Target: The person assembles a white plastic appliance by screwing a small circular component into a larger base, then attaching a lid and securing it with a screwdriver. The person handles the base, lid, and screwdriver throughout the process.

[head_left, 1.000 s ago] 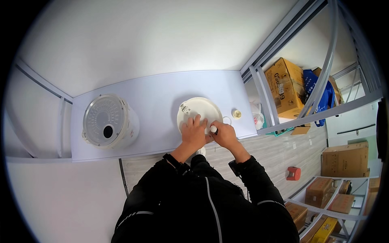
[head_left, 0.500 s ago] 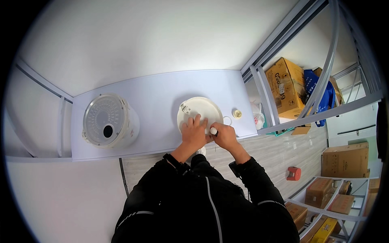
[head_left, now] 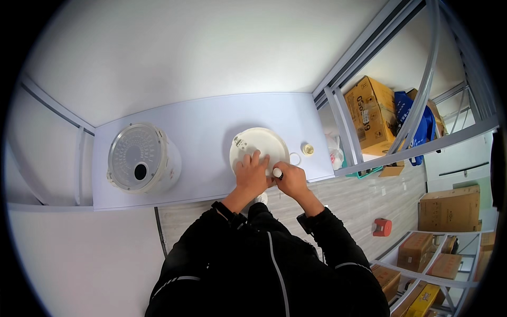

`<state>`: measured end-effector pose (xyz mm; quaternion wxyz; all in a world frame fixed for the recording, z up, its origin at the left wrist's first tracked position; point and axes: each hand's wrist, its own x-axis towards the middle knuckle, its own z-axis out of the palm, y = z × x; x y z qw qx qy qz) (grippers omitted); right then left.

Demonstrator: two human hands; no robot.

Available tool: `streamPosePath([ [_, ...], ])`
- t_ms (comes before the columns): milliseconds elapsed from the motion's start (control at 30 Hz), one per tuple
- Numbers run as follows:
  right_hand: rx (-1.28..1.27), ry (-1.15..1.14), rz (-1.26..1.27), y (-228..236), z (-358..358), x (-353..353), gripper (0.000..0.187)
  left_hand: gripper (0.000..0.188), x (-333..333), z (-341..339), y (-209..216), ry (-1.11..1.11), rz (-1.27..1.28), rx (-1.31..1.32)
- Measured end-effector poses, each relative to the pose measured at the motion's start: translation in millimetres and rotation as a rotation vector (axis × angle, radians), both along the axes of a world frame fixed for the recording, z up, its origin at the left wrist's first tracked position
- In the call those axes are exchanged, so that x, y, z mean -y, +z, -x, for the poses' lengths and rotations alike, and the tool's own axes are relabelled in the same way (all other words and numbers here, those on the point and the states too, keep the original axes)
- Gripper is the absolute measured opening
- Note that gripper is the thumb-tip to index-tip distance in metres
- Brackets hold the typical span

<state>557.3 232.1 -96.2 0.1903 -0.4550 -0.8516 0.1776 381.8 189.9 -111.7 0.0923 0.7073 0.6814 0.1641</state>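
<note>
Here, seen from above, a person in a black jacket stands at a pale table (head_left: pixel 200 132) set against a white wall. Both forearms rise from the lower edge and meet over a round white lid (head_left: pixel 259 148) lying flat near the table's front edge, right of centre.

The left hand (head_left: pixel 252 171) rests palm down on the lid's near side, fingers (head_left: pixel 248 160) slightly spread and pressing on its surface. The right hand (head_left: pixel 289 178) sits just beside it at the lid's near right rim, its fingers curled together and pinching a small white piece with a dark tip (head_left: pixel 278 173).

Just right of the lid lie a thin white ring (head_left: pixel 294 158) and, beside that, a small cream-coloured cap (head_left: pixel 307 149).

Well apart on the left of the table stands a white rice cooker body (head_left: pixel 142 158), its round top facing up with a dark hole in it.

Beyond the table's right end, grey metal shelving (head_left: pixel 369 127) holds cardboard boxes (head_left: pixel 369 113) and a blue bag (head_left: pixel 406 119).
</note>
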Motion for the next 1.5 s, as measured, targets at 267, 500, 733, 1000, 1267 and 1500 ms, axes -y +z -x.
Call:
streamPosePath([
  [267, -0.071, -0.035, 0.024, 7.0, -2.2, -3.1, 0.032, 0.078, -0.9, 0.9, 4.3, 0.001, 0.054, 0.042],
  [500, -0.241, -0.149, -0.077, 45.8, -14.7, -4.8, 0.030, 0.073, 1.4, 3.2, 3.2, -0.018, 0.058, 0.014],
  [733, -0.538, -0.212, -0.020, 93.2, -24.3, 6.8, 0.029, 0.066, -0.5, 3.3, 4.5, 0.001, 0.072, -0.028],
  [1000, -0.554, -0.190, -0.008, 71.8, -19.9, 13.0, 0.034, 0.060, -3.9, 3.1, 12.2, -0.009, 0.093, -0.007],
  [1267, -0.531, -0.206, 0.028, 75.4, -17.7, 14.4, 0.032, 0.060, -4.2, 5.1, 9.4, -0.017, 0.083, 0.012],
  [1500, -0.533, -0.188, 0.042, 72.8, -12.9, 15.5, 0.032, 0.060, -6.6, 7.6, 11.5, -0.045, 0.129, 0.030],
])
